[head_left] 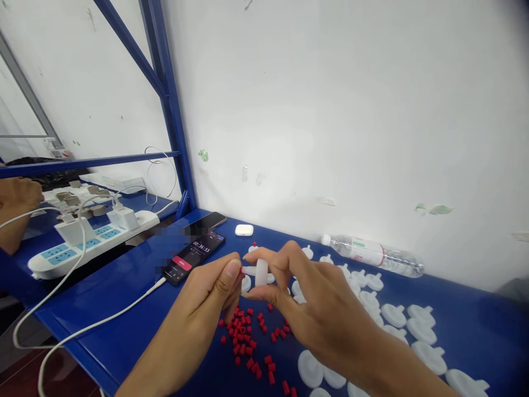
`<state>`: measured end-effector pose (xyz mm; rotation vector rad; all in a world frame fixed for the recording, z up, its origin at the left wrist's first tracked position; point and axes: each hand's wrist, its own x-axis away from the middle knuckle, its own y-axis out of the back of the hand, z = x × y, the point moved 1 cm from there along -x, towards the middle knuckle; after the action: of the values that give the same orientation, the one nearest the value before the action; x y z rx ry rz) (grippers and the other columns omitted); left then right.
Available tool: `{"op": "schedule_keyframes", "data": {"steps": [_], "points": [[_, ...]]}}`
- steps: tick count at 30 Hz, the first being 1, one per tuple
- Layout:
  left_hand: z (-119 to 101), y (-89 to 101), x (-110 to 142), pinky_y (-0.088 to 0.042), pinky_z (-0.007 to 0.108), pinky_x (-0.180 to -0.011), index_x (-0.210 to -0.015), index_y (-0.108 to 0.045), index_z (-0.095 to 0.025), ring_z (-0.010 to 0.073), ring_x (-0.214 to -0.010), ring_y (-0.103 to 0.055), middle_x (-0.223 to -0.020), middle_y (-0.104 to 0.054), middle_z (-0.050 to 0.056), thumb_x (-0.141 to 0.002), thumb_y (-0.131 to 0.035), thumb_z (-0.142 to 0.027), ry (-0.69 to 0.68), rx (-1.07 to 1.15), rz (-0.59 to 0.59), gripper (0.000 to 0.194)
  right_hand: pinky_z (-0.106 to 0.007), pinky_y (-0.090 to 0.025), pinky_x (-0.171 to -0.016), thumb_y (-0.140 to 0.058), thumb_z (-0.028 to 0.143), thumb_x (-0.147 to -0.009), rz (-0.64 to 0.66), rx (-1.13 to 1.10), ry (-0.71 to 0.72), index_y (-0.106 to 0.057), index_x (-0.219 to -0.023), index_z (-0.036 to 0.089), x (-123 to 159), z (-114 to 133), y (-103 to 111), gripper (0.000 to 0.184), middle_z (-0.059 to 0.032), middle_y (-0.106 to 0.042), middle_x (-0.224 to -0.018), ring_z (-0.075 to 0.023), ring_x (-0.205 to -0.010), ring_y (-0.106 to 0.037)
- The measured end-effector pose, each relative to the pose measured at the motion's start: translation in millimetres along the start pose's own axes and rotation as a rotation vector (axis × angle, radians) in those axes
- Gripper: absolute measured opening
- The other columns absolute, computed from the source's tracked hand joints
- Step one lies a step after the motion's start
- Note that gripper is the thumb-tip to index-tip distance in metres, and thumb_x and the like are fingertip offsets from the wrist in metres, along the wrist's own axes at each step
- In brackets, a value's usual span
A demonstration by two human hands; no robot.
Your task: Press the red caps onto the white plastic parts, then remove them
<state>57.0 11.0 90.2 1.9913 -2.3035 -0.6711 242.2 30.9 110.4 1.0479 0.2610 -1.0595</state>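
My right hand (318,309) pinches a white plastic disc part (261,272) upright between thumb and fingers, its short nozzle pointing left. My left hand (215,298) is closed in a pinch right at that nozzle, with a small red cap (241,269) just showing at the thumb tip. Both hands hover over a pile of several small red caps (248,339) on the blue table (124,309). Several more white disc parts (394,314) lie scattered to the right and behind the hands.
A phone showing a timer (194,256), with a white cable, lies left of my hands beside a second dark phone (206,221). A white earbud case (244,230) and a lying plastic bottle (372,255) sit by the wall. A white power strip (91,242) and another person's hand (16,201) are at left.
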Motion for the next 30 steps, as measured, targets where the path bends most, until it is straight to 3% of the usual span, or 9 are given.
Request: {"op": "schedule_keyframes", "data": {"steps": [7,11,14,18,22,25,27,30], "points": [[1.5,-2.6,1.3,-0.032,0.026,-0.053,-0.072,-0.049,-0.02,0.0115,-0.057,-0.035,-0.063,-0.04,-0.005,-0.106,-0.039,-0.055,0.011,0.024,0.012,0.05,-0.023,-0.062,-0.083,-0.039,0.002,-0.102,-0.005,0.171,0.259,-0.039,-0.091,0.026,3.8,-2.4,-4.7,0.026,0.0004,-0.065,-0.092,-0.0114,-0.093,-0.069],[2.1,-0.6,1.4,-0.031,0.026,-0.053,-0.072,-0.045,-0.021,0.0116,-0.057,-0.034,-0.063,-0.04,-0.005,-0.106,-0.041,-0.055,0.014,0.049,0.039,0.048,-0.029,-0.061,-0.092,-0.04,0.004,-0.103,-0.042,0.245,0.409,-0.044,-0.088,0.024,-1.7,4.8,-3.7,0.026,-0.0036,-0.069,-0.094,-0.0143,-0.104,-0.069],[0.6,1.5,1.6,-0.032,0.026,-0.053,-0.074,-0.046,-0.021,0.0118,-0.057,-0.035,-0.064,-0.039,-0.006,-0.106,-0.039,-0.056,0.018,0.049,0.061,0.047,-0.03,-0.06,-0.094,-0.043,0.007,-0.104,-0.049,0.28,0.44,-0.045,-0.086,0.024,-3.7,9.6,-2.7,0.025,-0.0068,-0.071,-0.102,-0.0152,-0.109,-0.068],[-0.9,3.4,-1.6,-0.033,0.027,-0.055,-0.071,-0.045,-0.022,0.0125,-0.058,-0.038,-0.064,-0.041,-0.005,-0.107,-0.035,-0.055,-0.029,-0.122,0.02,0.05,-0.037,-0.056,-0.098,-0.037,0.0,-0.1,0.007,0.351,0.346,-0.048,-0.098,0.021,-1.8,6.5,-1.6,0.024,-0.0071,-0.069,-0.103,-0.0179,-0.104,-0.067],[5.3,6.4,-1.2,-0.038,0.027,-0.06,-0.076,-0.051,-0.023,0.0148,-0.063,-0.049,-0.07,-0.053,-0.004,-0.108,-0.035,-0.048,-0.043,-0.436,0.06,0.044,-0.045,-0.054,-0.091,-0.046,-0.005,-0.089,0.244,0.5,0.148,-0.053,-0.116,0.021,-0.5,-7.6,-2.3,0.039,-0.0069,-0.068,-0.11,-0.0238,-0.101,-0.064],[15.8,13.5,4.9,-0.047,0.025,-0.061,-0.112,-0.06,-0.027,0.0166,-0.069,-0.064,-0.097,-0.067,0.001,-0.105,-0.045,-0.045,0.017,-0.613,0.031,0.024,-0.043,-0.053,-0.085,-0.048,-0.007,-0.084,0.381,0.621,0.046,-0.056,-0.123,0.021,-0.8,-21.2,-4.3,0.049,-0.0089,-0.067,-0.112,-0.026,-0.102,-0.065],[23.6,18.7,9.2,-0.049,0.023,-0.049,-0.142,-0.046,-0.033,0.0148,-0.058,-0.067,-0.116,-0.066,0.006,-0.101,-0.051,-0.046,0.125,-0.628,0.026,0.043,-0.043,-0.052,-0.084,-0.048,-0.004,-0.089,0.424,0.653,0.001,-0.059,-0.122,0.018,-0.7,-29.5,-6.1,0.041,-0.0093,-0.068,-0.111,-0.0252,-0.098,-0.065],[32.2,23.8,10.4,-0.038,0.02,-0.03,-0.153,-0.032,-0.036,0.0097,-0.038,-0.06,-0.122,-0.064,0.01,-0.1,-0.049,-0.05,0.295,-0.589,0.072,0.058,-0.045,-0.051,-0.087,-0.042,0.014,-0.105,0.448,0.642,-0.015,-0.064,-0.116,0.016,1.5,-38.6,-9.5,0.025,-0.0098,-0.07,-0.106,-0.0257,-0.098,-0.066]]}}
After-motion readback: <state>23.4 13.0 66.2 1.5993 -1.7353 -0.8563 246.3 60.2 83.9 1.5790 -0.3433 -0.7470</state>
